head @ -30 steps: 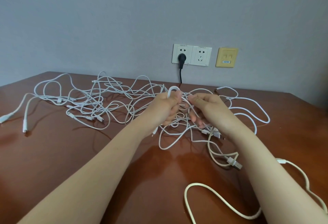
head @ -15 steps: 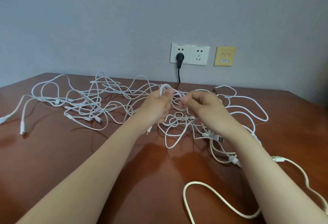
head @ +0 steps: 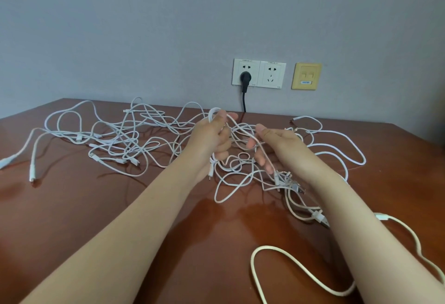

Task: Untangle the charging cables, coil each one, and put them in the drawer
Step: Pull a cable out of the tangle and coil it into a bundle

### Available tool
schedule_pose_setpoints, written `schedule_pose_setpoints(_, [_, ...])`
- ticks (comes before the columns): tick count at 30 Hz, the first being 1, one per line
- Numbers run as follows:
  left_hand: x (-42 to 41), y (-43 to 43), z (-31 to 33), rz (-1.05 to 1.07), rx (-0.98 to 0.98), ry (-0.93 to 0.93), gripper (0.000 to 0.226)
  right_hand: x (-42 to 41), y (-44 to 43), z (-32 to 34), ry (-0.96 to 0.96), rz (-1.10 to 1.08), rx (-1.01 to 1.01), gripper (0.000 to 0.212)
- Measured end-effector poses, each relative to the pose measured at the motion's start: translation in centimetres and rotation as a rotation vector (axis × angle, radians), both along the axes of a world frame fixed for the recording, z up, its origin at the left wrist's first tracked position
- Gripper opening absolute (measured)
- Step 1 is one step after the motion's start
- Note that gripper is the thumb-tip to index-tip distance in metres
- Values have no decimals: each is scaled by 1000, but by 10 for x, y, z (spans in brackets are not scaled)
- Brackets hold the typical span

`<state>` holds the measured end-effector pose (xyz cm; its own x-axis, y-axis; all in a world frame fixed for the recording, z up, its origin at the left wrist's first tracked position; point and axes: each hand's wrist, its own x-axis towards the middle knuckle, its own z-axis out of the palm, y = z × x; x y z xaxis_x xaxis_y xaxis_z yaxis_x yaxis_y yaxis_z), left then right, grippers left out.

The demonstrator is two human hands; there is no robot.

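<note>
Mostly still tangled, the white cables [head: 134, 140] sprawl across the brown table [head: 84, 219], none coiled. Left hand [head: 212, 135] clenches a bunch of strands lifted off the tabletop. Right hand [head: 277, 144] has fingers loosely curled round one strand running over from the left.

the table [head: 79, 219] is reddish-brown wood under a glossy varnish that throws back reflections. the white charging cables [head: 134, 140] look matt plastic; the thicker cable [head: 266, 247] at five o'clock seems woven. at twelve o'clock, a matt grey wall [head: 168, 26] carries smooth plastic socket plates [head: 258, 73].
</note>
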<state>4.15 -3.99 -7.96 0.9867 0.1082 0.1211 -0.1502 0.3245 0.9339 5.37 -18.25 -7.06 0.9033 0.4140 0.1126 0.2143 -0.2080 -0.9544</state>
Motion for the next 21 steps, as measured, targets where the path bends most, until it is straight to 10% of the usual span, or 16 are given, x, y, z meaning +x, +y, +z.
schedule_pose_setpoints(6, [2,18,8,76,-289,13,37,-2,-4,-1,62,35,-194,49])
schedule_pose_setpoints(21, [-5,-12,-1,-20,452,11,31,-8,12,-2,-169,-35,-27,25])
